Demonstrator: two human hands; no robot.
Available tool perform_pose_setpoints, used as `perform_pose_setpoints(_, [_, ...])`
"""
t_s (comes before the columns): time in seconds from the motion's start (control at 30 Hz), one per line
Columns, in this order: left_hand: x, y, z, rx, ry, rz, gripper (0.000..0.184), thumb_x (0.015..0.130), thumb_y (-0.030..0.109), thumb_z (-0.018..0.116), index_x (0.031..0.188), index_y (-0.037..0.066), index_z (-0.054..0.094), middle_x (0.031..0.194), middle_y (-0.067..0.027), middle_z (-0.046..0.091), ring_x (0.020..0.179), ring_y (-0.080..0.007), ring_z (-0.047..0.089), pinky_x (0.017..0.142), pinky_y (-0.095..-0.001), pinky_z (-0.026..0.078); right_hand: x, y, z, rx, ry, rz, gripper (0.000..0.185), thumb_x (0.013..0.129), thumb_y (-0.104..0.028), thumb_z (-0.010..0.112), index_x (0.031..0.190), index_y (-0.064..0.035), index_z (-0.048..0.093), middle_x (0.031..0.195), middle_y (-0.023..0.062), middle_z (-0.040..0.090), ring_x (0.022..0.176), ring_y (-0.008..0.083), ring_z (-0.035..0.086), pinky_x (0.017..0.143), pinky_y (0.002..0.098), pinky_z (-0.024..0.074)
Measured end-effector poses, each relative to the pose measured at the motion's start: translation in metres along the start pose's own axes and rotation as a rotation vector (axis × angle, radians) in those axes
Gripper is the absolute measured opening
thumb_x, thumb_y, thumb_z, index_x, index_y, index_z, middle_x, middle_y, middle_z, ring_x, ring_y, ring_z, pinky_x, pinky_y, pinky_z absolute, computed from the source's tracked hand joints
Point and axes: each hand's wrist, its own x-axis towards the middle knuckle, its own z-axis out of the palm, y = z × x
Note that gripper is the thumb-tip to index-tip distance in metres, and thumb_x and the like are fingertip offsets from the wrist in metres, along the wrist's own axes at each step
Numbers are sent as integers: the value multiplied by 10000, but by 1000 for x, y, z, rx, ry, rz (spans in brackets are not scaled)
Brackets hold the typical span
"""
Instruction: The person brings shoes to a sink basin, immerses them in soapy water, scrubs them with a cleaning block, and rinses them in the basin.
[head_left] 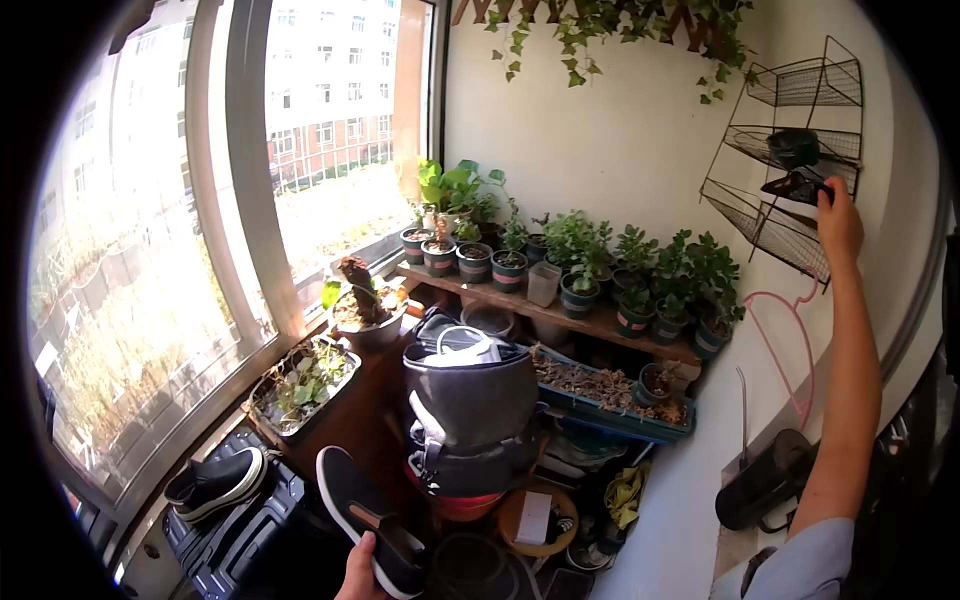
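My left hand (358, 572) grips a black slip-on shoe (365, 518) with a white sole edge, low in the middle of the view. Its mate, another black shoe (215, 483), rests on a black ribbed case (235, 525) to the left. My right hand (840, 222) is raised at the wire wall rack (785, 225), fingers closed on a small black pointed object (797, 185) whose kind I cannot make out. Just above it, a dark bundle (793, 147) sits in the rack's middle tier.
Potted plants (508, 270) line a wooden shelf (470, 290) by the window. A black bag (470, 400) stands mid-view, beside a long planter (600, 400). A pink hanger (808, 350) and black watering can (765, 480) are below the rack.
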Motion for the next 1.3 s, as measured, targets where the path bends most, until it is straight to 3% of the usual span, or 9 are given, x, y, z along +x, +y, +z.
perform_pose_setpoints(0.07, [-41, -21, 30, 27, 67, -104, 559, 963, 459, 426, 1287, 5, 456, 1166, -204, 608, 1080, -342, 603, 948, -481, 484, 24, 25, 6, -38, -46, -69, 206, 937, -265, 516, 1111, -156, 533, 1018, 91, 676, 916, 321, 648, 731, 409, 501])
perform_pose_setpoints(0.1, [27, 60, -16, 124, -13, 40, 549, 958, 451, 446, 1279, 5, 461, 1155, -205, 612, 1064, -339, 612, 938, -482, 490, -2, -11, -10, 0, 128, 63, 215, 943, -264, 502, 1131, -164, 531, 1039, 95, 674, 926, 325, 646, 735, 413, 504])
perform_pose_setpoints(0.13, [-3, 70, -27, 109, 36, -35, 546, 955, 446, 460, 1276, 4, 463, 1157, -203, 611, 1065, -338, 610, 939, -486, 488, -11, 0, 1, -33, 60, 90, 226, 947, -266, 490, 1149, -171, 527, 1048, 97, 673, 932, 327, 645, 738, 417, 505])
perform_pose_setpoints(0.43, [-104, 53, -99, 18, -20, -29, 581, 896, 382, 613, 1256, -33, 427, 1113, -165, 616, 965, -273, 650, 850, -400, 551, -55, -34, -69, -43, 173, 94, 290, 957, -320, 449, 1211, -191, 508, 1025, 102, 683, 900, 328, 655, 724, 432, 508])
perform_pose_setpoints(0.5, [-120, 61, -117, 74, 57, -63, 532, 814, 356, 722, 1203, 30, 564, 974, -136, 678, 837, -228, 668, 761, -357, 559, -63, -58, -90, -12, 186, 170, 294, 949, -324, 459, 1205, -193, 520, 1002, 96, 687, 893, 316, 659, 715, 424, 507])
perform_pose_setpoints(0.8, [-157, 61, -164, 38, -119, -91, 667, 847, 364, 675, 1289, -48, 392, 1141, -180, 600, 1010, -281, 633, 870, -399, 544, -132, -214, -219, 476, 158, -138, 272, 848, -298, 529, 1029, -118, 624, 966, 75, 694, 851, 294, 652, 733, 370, 491])
perform_pose_setpoints(0.97, [-151, 66, -140, 88, -118, -22, 667, 828, 294, 699, 1302, -53, 383, 1205, -183, 568, 1084, -287, 595, 940, -411, 504, -211, -282, -268, 1087, -214, -216, 209, 812, -170, 551, 900, 18, 580, 726, 123, 643, 643, 189, 597, 628, 302, 458])
perform_pose_setpoints(1.1, [-148, 56, -127, 136, 56, 69, 590, 847, 279, 648, 1287, -47, 429, 1154, -178, 606, 1015, -276, 635, 914, -384, 518, -300, -311, -263, 1442, -597, -124, 149, 771, -129, 564, 847, -1, 570, 645, 138, 611, 543, 246, 592, 553, 329, 466])
perform_pose_setpoints(1.3, [-191, 48, -141, 60, 499, 29, 457, 867, 258, 648, 1210, -9, 509, 1070, -143, 634, 953, -273, 643, 863, -406, 526, -427, -354, -252, 1635, -965, -338, 82, 746, -123, 582, 802, -63, 585, 567, 82, 576, 472, 233, 579, 493, 347, 462])
